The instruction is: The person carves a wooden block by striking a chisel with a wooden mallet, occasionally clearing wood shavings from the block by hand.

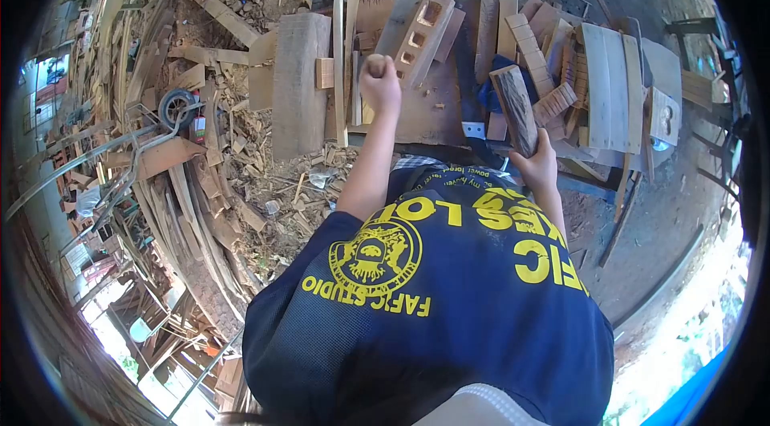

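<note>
My left hand (380, 87) is closed around a round wooden handle (374, 65), held out over the workbench (417, 117). My right hand (536, 163) grips the lower end of a rough, dark wooden block (514, 105) that stands tilted over the bench's near edge. A pale carved wooden piece with rectangular holes (421, 33) lies just beyond my left hand. A blue cloth (489, 93) lies behind the block.
Planks and offcuts (609, 85) pile up on the right of the bench. A thick board (298, 81) lies at its left. Wood chips and scraps (273, 177) cover the ground on the left, near a small wheel (176, 107).
</note>
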